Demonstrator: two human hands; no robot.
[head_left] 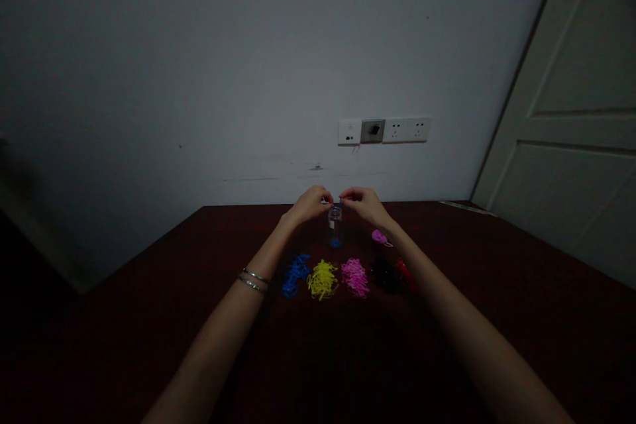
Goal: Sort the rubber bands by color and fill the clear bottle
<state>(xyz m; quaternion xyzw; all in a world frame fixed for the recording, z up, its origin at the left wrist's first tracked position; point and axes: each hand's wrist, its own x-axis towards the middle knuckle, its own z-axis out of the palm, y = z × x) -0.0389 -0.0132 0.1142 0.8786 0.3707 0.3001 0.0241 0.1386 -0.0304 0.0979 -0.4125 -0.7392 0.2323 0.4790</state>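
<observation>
A small clear bottle [335, 228] with a white label stands upright on the table, with a little blue material at its bottom. At its mouth, the fingers of my left hand [314, 203] are pinched together by the left side of the rim. Opposite, my right hand [365, 204] pinches a thin blue rubber band [341, 201] just above the rim. Blue also shows across the mouth, by the left fingertips. Nearer me lie loose piles of small bands: blue [296, 274], yellow [322, 279], pink [354, 277], black [384, 275] and red [406, 274], the last partly behind my right forearm.
A pink item [379, 237] with a loop lies right of the bottle, beside my right wrist. The dark red-brown table [149, 318] meets a pale wall [248, 79] with switches and sockets [385, 131]. At right is a panelled door [576, 106]. The scene is dim.
</observation>
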